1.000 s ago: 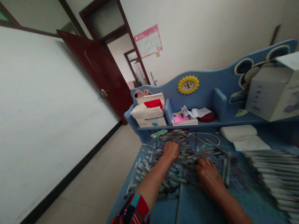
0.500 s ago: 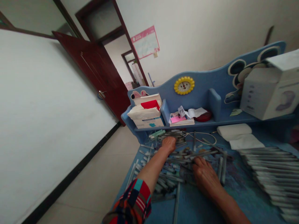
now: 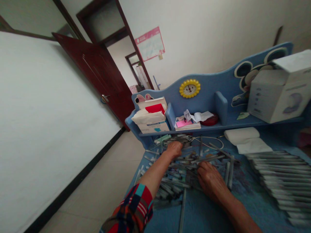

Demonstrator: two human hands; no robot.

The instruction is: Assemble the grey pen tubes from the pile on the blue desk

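Note:
My left hand (image 3: 174,149) reaches to the back of the blue desk, its fingers curled down among a heap of grey pens (image 3: 186,141). Whatever it pinches is hidden beneath the knuckles. Closer to me, my right hand (image 3: 209,176) is closed at the edge of the scattered pens (image 3: 173,184); its fingertips and anything in them cannot be made out. Two pens (image 3: 229,173) lie just right of that hand. Farther right, many pens (image 3: 282,181) are laid side by side in a neat row.
A paper roll (image 3: 243,136) and a white cable (image 3: 213,138) lie along the back of the desk (image 3: 201,210). On the shelf above stand a box of papers (image 3: 155,124), a booklet stack (image 3: 187,126) and a large white box (image 3: 274,94). A yellow clock (image 3: 190,88) hangs behind.
The view has shifted slightly. Both hands stay at nearly the same spots among the pens, with only small movements.

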